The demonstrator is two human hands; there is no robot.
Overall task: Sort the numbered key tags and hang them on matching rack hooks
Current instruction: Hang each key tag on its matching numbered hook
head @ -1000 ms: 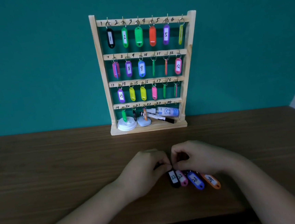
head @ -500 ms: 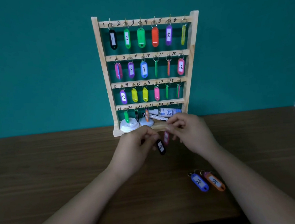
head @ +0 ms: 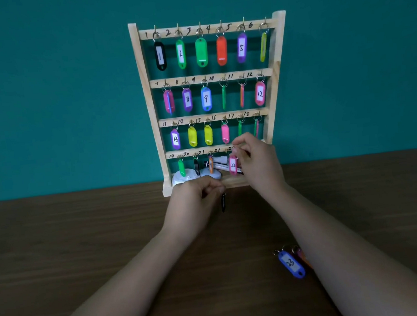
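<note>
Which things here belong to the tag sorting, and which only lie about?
For the job: rack; pink tag 22 in right hand; black tag in left hand; blue tag 23 on table.
Lying about: marker pens, white discs at rack's foot.

left hand (head: 193, 203) bare | right hand (head: 259, 164) bare | both forearms (head: 127, 278) bare to frame edge

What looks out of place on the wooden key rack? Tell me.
Black-and-white marker pens and white round discs lie on the wooden key rack's base, crowding the bottom-row tags. Several hung tags, like the thin green one, hang edge-on, hiding numbers.
</note>
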